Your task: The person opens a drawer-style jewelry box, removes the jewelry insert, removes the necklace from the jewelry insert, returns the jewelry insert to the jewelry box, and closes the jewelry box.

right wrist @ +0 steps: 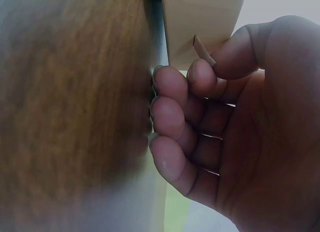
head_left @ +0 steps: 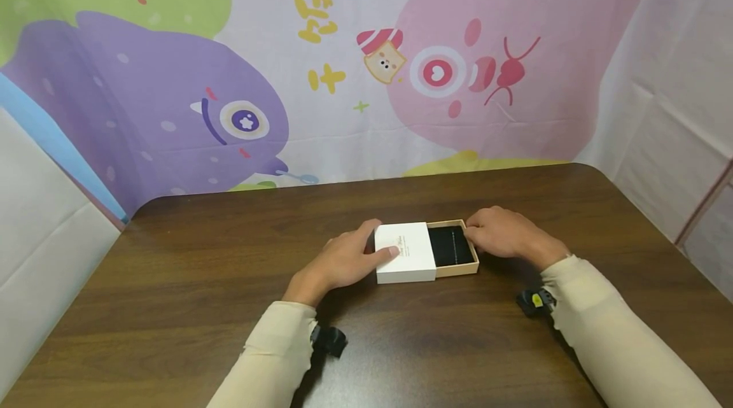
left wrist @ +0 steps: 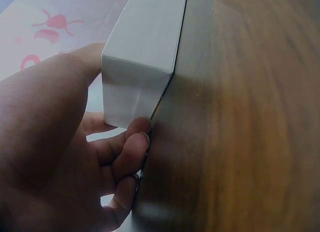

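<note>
A white box sleeve [head_left: 415, 236] with small gold lettering lies on the table, its tan drawer [head_left: 457, 271] slid partway out on the right. Inside the drawer is a black pad [head_left: 441, 246] with a thin silvery chain [head_left: 455, 246] across it. My left hand [head_left: 343, 258] grips the sleeve's left end, thumb on top and another finger at the far side; the lower fingers curl near the table in the left wrist view. At the drawer's right end, my right hand [head_left: 504, 233] pinches a small pull tab [right wrist: 202, 49] between thumb and index finger, other fingers curled below.
The dark wooden table [head_left: 200, 293] spreads around the box. Behind it hangs a cloth [head_left: 332, 134] printed with cartoon figures, and pale cloth [head_left: 676, 115] hangs at the right side. Small black wrist devices [head_left: 329, 340] are strapped over both beige sleeves.
</note>
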Tool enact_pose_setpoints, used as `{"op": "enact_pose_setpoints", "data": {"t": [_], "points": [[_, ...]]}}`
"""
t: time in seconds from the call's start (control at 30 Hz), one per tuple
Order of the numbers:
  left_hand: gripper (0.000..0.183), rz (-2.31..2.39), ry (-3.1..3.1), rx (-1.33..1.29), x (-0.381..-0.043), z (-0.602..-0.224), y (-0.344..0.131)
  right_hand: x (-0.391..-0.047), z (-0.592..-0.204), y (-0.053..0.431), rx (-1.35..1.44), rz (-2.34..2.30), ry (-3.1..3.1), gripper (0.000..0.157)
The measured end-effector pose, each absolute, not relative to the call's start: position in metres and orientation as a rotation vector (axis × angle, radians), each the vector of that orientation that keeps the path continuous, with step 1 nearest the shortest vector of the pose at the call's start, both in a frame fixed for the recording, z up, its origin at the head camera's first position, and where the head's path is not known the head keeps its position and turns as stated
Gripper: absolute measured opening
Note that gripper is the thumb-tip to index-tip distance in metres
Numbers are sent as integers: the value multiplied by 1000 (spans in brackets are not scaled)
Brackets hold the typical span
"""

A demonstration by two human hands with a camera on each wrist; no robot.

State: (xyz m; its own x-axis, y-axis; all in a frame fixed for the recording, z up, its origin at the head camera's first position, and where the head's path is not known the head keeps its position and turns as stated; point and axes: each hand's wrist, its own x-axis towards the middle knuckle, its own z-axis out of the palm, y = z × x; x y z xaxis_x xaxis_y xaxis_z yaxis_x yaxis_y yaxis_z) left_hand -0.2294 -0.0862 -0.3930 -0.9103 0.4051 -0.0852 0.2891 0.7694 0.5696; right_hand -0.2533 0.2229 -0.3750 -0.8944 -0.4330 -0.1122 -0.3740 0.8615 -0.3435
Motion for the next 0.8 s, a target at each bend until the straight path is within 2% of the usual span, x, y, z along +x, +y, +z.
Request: {"op": "enact_pose_setpoints", "data": {"t": [0.8], "points": [[67,829,2766,541,-229,-392,-86,-255,-377,225,-602,-494,2838,32]]}}
